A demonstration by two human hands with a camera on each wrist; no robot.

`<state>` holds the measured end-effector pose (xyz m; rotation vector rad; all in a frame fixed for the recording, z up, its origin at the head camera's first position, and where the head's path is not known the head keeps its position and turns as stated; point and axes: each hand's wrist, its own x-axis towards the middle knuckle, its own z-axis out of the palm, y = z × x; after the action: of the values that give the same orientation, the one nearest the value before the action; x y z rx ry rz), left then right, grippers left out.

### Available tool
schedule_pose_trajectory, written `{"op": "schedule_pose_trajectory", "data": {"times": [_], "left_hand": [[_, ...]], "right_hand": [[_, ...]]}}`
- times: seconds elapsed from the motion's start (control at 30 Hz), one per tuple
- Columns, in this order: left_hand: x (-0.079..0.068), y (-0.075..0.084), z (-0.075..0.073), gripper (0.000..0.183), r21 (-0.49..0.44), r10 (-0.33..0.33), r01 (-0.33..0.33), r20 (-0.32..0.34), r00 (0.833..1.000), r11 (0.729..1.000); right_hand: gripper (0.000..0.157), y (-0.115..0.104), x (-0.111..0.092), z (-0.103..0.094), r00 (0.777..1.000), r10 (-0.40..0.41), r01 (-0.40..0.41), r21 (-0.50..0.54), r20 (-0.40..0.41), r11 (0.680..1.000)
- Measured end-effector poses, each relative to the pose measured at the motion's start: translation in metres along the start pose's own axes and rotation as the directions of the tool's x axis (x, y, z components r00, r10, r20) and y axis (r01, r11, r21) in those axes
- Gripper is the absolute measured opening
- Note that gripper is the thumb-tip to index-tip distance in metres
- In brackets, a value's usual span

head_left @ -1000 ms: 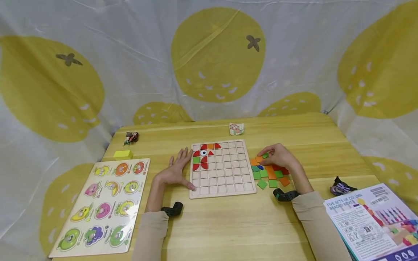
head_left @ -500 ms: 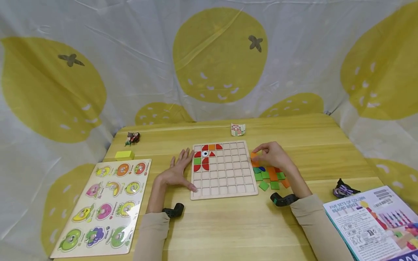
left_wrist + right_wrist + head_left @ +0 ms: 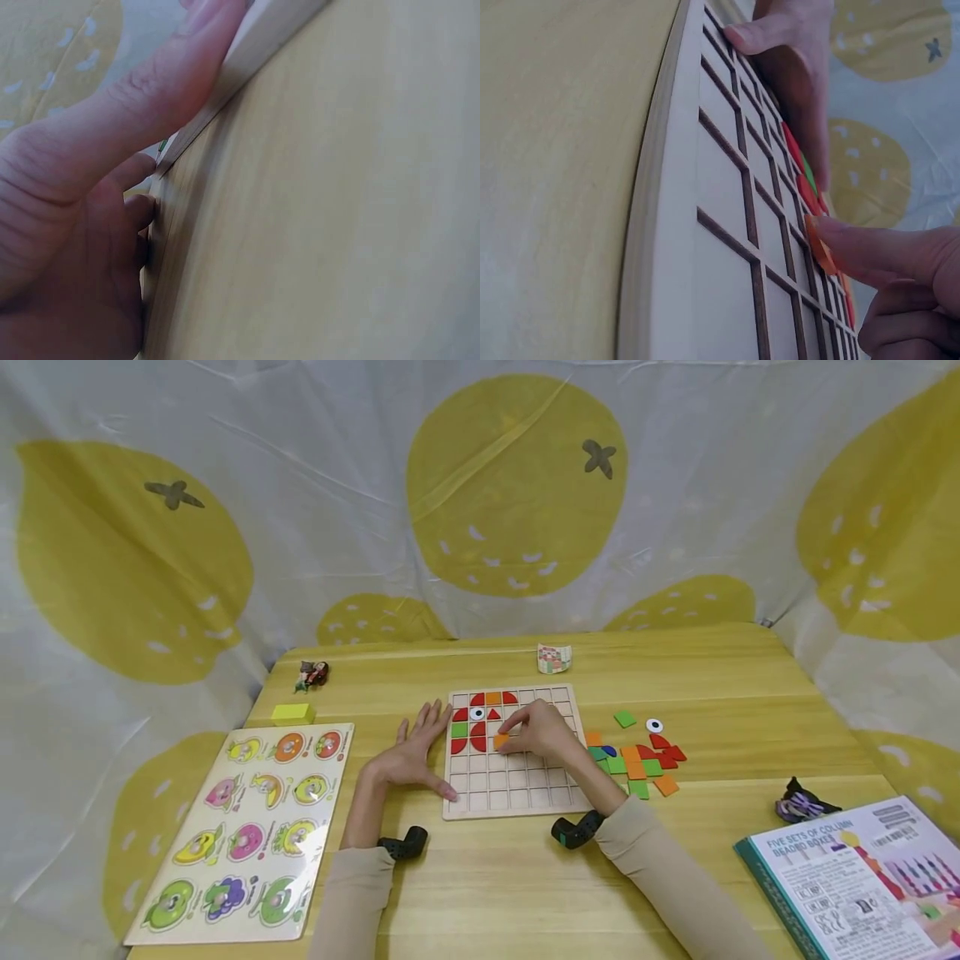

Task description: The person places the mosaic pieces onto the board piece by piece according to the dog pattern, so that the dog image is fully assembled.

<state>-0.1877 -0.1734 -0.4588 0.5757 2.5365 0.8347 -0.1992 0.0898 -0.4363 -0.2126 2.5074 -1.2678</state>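
Observation:
A pale wooden grid board (image 3: 517, 785) lies on the table, its upper left cells filled with red, orange and green pieces and a round eye piece (image 3: 477, 713). My right hand (image 3: 546, 732) is over the middle of the board, pinching an orange tile (image 3: 501, 741) between thumb and finger. In the right wrist view that orange tile (image 3: 821, 246) stands tilted at the grid cells. My left hand (image 3: 411, 758) rests at the board's left side with fingers spread. Its thumb (image 3: 150, 97) touches the board's edge in the left wrist view.
Right of the board lie loose tiles (image 3: 636, 768) and another eye piece (image 3: 655, 725). A small pattern card (image 3: 554, 659) is behind the board. On the left are a fruit puzzle (image 3: 247, 827), a yellow block (image 3: 292, 714) and small figurines (image 3: 311, 676); a box (image 3: 862, 868) is at right.
My right hand has moved left from the loose tiles to over the board, carrying an orange tile it picked from the pile. My left hand stays at the board's left edge.

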Motion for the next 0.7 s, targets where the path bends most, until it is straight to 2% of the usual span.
{"op": "schedule_pose_trajectory", "data": {"times": [0.13,0.37,0.53,0.63,0.7], "left_hand": [[0.0002,0.0001,-0.0002,0.142,0.002,-0.005,0.005,0.009,1.000,1.000],[0.0009,-0.0002,0.0005,0.142,0.008,-0.013,0.012,0.015,1.000,1.000],[0.0010,0.0012,0.0015,0.142,0.009,-0.011,0.011,0.018,1.000,1.000],[0.0007,0.0020,0.0007,0.141,0.012,-0.010,0.010,0.010,1.000,1.000],[0.0002,0.0019,-0.0010,0.141,0.015,-0.011,0.011,0.006,1.000,1.000]], "right_hand": [[0.019,0.0020,0.0000,0.0000,1.000,0.015,-0.015,0.006,-0.004,1.000],[0.015,0.0025,0.0045,0.0064,1.000,-0.023,0.023,-0.001,0.005,1.000],[0.015,0.0012,0.0056,0.0087,1.000,0.011,-0.011,0.020,-0.002,1.000],[0.018,0.0026,0.0060,0.0079,1.000,-0.002,0.001,0.024,0.024,1.000],[0.021,0.0034,0.0041,0.0038,0.998,-0.040,0.039,0.030,0.039,0.999]]}}
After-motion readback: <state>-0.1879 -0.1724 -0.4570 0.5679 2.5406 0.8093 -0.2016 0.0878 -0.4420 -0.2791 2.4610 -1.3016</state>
